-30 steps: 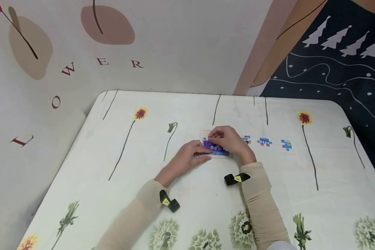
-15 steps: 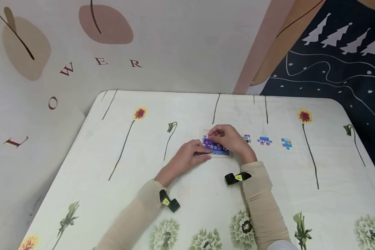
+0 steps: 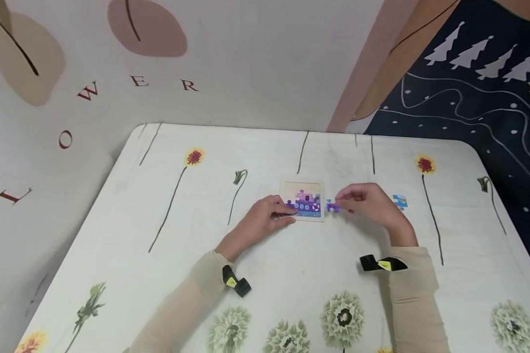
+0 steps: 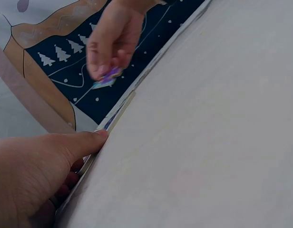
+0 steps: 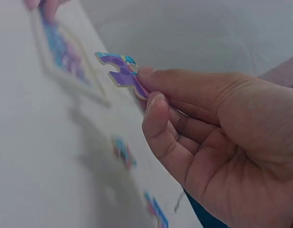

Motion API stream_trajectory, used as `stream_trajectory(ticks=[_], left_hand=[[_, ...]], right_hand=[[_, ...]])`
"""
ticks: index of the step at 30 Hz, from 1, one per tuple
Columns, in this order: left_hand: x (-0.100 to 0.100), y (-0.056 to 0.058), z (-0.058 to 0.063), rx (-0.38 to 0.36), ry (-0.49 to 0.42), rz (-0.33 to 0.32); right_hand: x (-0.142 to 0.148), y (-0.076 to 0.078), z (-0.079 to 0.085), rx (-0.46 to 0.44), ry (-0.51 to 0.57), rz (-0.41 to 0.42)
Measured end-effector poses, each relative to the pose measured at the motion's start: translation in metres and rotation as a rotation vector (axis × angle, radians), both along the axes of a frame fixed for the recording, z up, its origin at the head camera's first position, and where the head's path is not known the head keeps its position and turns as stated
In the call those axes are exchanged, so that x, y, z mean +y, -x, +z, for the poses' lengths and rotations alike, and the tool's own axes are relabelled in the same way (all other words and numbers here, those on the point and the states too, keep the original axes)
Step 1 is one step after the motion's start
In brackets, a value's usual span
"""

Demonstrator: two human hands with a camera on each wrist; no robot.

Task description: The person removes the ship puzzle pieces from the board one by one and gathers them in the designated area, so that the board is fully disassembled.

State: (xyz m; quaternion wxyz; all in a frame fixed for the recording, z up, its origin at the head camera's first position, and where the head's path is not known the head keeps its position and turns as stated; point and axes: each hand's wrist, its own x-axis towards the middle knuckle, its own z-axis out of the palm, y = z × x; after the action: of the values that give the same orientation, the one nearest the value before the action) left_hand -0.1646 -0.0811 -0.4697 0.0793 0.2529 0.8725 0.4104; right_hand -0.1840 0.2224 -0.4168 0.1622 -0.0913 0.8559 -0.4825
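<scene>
A small square jigsaw puzzle board (image 3: 288, 188) with a pale frame lies on the table, partly filled with a picture of a purple ship on blue water. Its upper part and left side show bare backing. My left hand (image 3: 265, 218) holds the board's near left corner, thumb along the front edge and fingers over the picture. Just right of the board, my right hand (image 3: 373, 206) pinches a purple and blue puzzle piece (image 5: 120, 71) between thumb and fingertips. In the right wrist view this piece is raised above the table, its knobs and notches pointing away from the fingers.
A loose blue puzzle piece (image 3: 399, 201) lies right of the right hand. Two loose pieces show blurred in the right wrist view, the nearer puzzle piece (image 5: 122, 152) below the held one. The table (image 3: 291, 274) has a flower-printed cover and meets a wall behind.
My right hand has moved from over the board to its right side, carrying the purple puzzle piece and uncovering the ship picture. My left hand stays at the board's corner.
</scene>
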Motion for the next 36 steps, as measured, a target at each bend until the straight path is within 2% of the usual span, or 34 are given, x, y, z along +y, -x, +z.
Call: stream_trajectory(ticks=[4,10,19,26,36], left_hand=[[-0.002,0.000,0.002,-0.010,0.003,0.013],[-0.002,0.001,0.000,-0.006,0.005,0.005],[0.000,-0.001,-0.001,-0.023,0.006,0.006],[0.000,0.000,-0.001,-0.003,0.007,-0.001],[0.000,0.000,0.001,-0.041,0.005,0.014]], right_hand=[[0.021,-0.009,-0.006,-0.042,-0.027,-0.009],[0.031,-0.010,-0.013,-0.066,-0.055,-0.003],[0.033,-0.009,-0.019,-0.045,-0.073,0.014],[0.029,-0.013,-0.019,-0.031,-0.111,-0.012],[0.020,-0.015,-0.019,0.001,-0.185,-0.056]])
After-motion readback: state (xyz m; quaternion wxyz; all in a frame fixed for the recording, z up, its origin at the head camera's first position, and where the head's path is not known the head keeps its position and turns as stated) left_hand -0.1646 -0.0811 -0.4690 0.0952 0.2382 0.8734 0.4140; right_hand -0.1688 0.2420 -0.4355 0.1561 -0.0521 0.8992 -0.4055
